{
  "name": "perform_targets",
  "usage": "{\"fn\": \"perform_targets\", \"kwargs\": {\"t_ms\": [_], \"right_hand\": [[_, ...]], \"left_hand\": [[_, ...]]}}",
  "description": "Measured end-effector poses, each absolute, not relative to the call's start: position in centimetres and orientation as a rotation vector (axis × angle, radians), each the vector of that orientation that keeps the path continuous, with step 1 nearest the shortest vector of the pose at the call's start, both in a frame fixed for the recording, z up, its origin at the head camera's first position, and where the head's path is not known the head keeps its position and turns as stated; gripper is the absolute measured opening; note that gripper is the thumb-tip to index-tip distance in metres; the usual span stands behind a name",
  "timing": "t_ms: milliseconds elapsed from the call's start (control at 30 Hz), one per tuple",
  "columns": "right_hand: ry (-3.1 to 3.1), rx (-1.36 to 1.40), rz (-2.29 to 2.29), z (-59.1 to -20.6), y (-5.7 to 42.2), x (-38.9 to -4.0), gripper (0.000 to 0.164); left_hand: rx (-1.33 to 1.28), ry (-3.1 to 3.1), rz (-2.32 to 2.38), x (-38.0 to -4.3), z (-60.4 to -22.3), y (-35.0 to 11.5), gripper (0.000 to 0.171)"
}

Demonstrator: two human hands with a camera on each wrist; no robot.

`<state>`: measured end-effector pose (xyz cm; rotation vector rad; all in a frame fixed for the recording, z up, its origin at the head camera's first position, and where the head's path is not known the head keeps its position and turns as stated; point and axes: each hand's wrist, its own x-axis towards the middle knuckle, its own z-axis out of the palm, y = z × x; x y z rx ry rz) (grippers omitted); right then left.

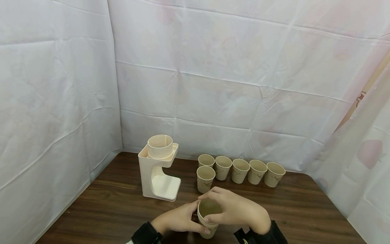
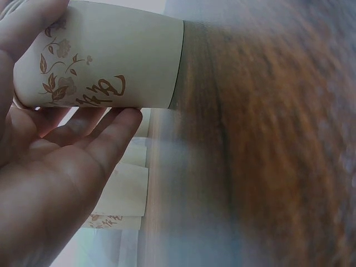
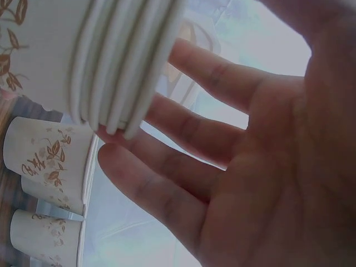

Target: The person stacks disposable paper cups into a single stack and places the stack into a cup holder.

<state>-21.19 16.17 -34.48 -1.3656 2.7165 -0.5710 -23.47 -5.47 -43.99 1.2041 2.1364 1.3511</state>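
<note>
A stack of nested beige paper cups [image 1: 209,207] stands near the front of the table, mouths up. My left hand [image 1: 182,217] grips it from the left, thumb across the near side. In the left wrist view, a cup [image 2: 117,55] with a brown flower print has its base at the table. My right hand [image 1: 236,207] arches over the mouth from the right, holding the rim between the thumb at the near side and fingers at the far side. Several stacked rims [image 3: 125,61] show in the right wrist view, the right fingers [image 3: 167,200] reaching along them.
A row of single paper cups [image 1: 240,169] stands along the back of the brown wooden table [image 1: 115,210]. Another cup [image 1: 204,179] sits in front of the row's left end. Left of them is a cream plastic stand [image 1: 147,179] with a round tube [image 1: 160,150] on top. White cloth [image 1: 213,84] hangs behind.
</note>
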Motion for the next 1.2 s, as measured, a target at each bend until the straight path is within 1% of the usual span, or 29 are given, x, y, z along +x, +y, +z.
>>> {"fn": "perform_targets", "kwargs": {"t_ms": [267, 467, 600, 800, 1200], "right_hand": [[2.762, -1.343, -0.624, -34.0, 16.8, -21.6, 0.034], [2.823, -1.317, -0.676, -33.9, 17.2, -21.9, 0.028], [2.869, -1.362, -0.706, -34.0, 17.3, -22.3, 0.026], [2.999, -1.430, -0.729, -34.2, 17.2, -23.0, 0.025], [3.070, -1.404, -0.735, -35.4, 17.4, -25.2, 0.029]], "left_hand": [[1.221, 2.124, 1.373, -23.5, -44.2, -5.3, 0.060], [1.204, 2.081, 1.408, -23.4, -44.1, -5.3, 0.064], [1.214, 2.069, 1.421, -23.4, -44.1, -5.3, 0.066], [1.221, 2.050, 1.440, -23.4, -44.1, -5.2, 0.066], [1.193, 2.064, 1.437, -23.5, -44.1, -5.3, 0.066]]}}
